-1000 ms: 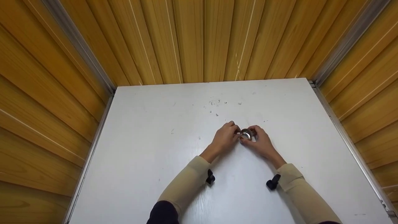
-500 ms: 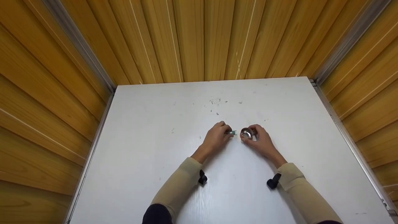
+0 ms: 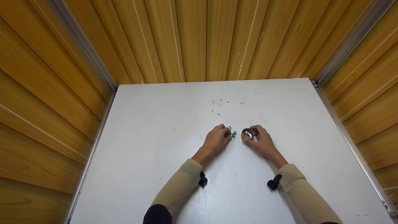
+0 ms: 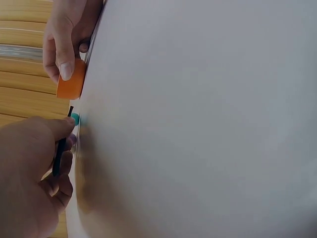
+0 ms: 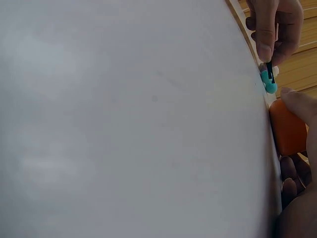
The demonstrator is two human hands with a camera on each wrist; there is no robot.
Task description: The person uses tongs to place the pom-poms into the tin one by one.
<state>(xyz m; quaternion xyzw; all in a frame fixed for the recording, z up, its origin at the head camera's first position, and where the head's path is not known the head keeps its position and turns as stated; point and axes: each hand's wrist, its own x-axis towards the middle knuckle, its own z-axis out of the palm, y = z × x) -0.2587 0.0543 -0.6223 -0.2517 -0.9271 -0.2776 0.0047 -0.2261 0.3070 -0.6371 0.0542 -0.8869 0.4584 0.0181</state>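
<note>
In the head view my left hand point(image 3: 214, 140) is left of a small cup and pinches black tweezers point(image 4: 60, 156) between thumb and fingers. Their two prongs overlap teal balls point(image 5: 270, 87) near the table surface in the right wrist view. Another green ball point(image 3: 230, 127) lies just beyond the left fingers. My right hand point(image 3: 263, 142) curls its thumb and fingers round the cup point(image 4: 72, 82), orange outside and shiny silver inside, which stands upright at the table. A purplish ball point(image 4: 74, 140) shows partly behind the left fingers in the left wrist view.
The white table point(image 3: 149, 130) carries dark scuff marks point(image 3: 217, 102) beyond the hands. Yellow wood-look panels point(image 3: 192, 40) rise behind it and at both sides, with grey metal rails along the edges. A black wrist mount point(image 3: 273, 183) hangs off each sleeve.
My left hand has drawn back leftward from the cup's rim with the tweezers. Green balls now show by its fingertips. The right hand keeps hold of the cup in nearly the same spot.
</note>
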